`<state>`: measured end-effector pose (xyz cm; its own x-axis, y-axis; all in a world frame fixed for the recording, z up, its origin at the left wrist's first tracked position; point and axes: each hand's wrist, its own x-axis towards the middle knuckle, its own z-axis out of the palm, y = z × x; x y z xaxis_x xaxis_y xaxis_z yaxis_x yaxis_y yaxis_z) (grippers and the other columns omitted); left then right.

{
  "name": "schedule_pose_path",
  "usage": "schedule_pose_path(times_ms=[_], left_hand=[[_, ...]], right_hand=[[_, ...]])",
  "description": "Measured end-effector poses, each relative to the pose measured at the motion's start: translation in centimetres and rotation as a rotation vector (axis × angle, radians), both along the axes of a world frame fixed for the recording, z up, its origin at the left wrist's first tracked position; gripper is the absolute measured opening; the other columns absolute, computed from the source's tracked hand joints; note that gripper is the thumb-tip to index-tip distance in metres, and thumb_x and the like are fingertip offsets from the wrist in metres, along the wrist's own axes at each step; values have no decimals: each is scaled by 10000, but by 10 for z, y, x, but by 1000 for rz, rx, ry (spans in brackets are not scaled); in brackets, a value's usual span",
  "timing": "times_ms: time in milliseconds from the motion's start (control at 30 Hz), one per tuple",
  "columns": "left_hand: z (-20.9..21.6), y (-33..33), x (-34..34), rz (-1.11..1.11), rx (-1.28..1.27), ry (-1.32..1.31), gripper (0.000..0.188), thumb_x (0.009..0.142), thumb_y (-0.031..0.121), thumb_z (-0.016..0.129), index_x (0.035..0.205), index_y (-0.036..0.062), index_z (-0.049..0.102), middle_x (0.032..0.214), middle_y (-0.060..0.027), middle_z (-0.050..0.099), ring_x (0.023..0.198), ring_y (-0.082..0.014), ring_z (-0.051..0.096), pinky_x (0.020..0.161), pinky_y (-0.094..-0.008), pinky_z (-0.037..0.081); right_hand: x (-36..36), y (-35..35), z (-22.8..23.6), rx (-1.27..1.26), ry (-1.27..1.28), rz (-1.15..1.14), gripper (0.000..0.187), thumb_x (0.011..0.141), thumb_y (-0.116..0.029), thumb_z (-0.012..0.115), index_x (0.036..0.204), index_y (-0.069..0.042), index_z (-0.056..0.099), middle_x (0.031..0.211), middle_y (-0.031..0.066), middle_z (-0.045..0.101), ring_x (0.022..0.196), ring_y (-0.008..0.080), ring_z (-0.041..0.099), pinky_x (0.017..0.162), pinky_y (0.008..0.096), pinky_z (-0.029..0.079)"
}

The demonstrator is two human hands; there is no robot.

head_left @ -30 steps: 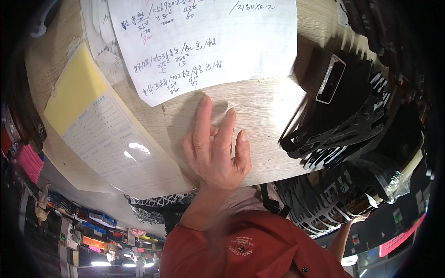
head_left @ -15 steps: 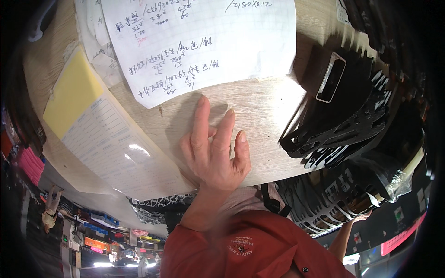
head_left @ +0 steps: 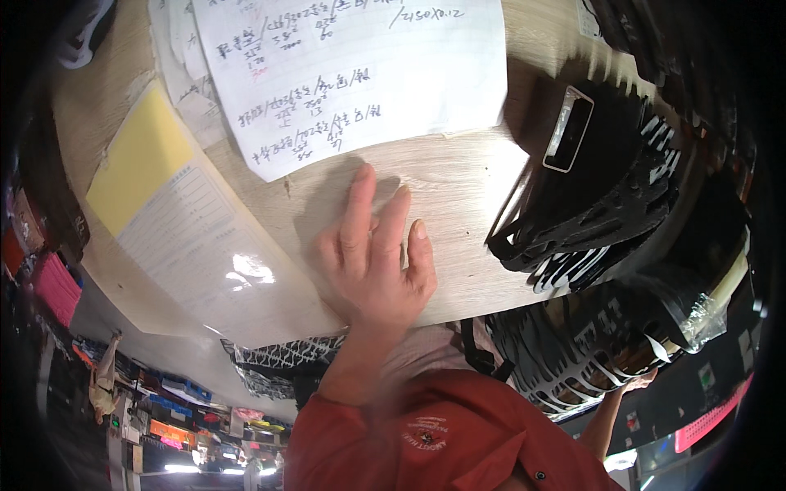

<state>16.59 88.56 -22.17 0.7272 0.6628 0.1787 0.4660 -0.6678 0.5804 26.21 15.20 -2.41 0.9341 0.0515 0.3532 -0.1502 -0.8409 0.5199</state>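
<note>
**Hand flat on the counter**

Pale wood-grain counter [head_left: 458, 176] bears one hand [head_left: 372, 262], palm down, fingers spread, grasping nothing. Its fingertips lie just below a handwritten sheet [head_left: 352, 74]; stacked black perforated trays [head_left: 606, 213] sit beside.

Desk clutter, papers and black stacks

Handwritten white sheet [head_left: 352, 74] upper centre; yellow pad [head_left: 139, 159] and printed form [head_left: 209, 258] at left; phone [head_left: 568, 128] atop black cut-out pieces [head_left: 598, 221] right; red shirt [head_left: 442, 442] at bottom.
</note>
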Motion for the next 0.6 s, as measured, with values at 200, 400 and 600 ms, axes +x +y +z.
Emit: schedule_pose_path(times_ms=[200,400,600], left_hand=[[-7,-2,-1,28,-102,-28,340,981,144,666,1311,63,692,1483,-174,623,883,-196,500,836,-340,428],[-8,-1,-1,15,-100,-50,320,987,140,654,1292,54,697,1450,-178,640,897,-207,519,838,-343,440],[-9,-1,-3,1,-88,-74,301,993,131,639,1273,41,702,1412,-185,658,917,-222,544,831,-346,459]], right_hand=[[5,3,3,47,7,-49,1226,704,-698,864,1533,41,345,1434,277,462,1315,486,455,1050,619,464],[3,2,1,-16,6,1,1208,725,-696,848,1536,43,342,1438,279,452,1320,482,451,1051,625,458],[2,7,-1,-30,5,37,1157,755,-676,833,1531,36,354,1428,283,457,1319,479,453,1055,628,450]])
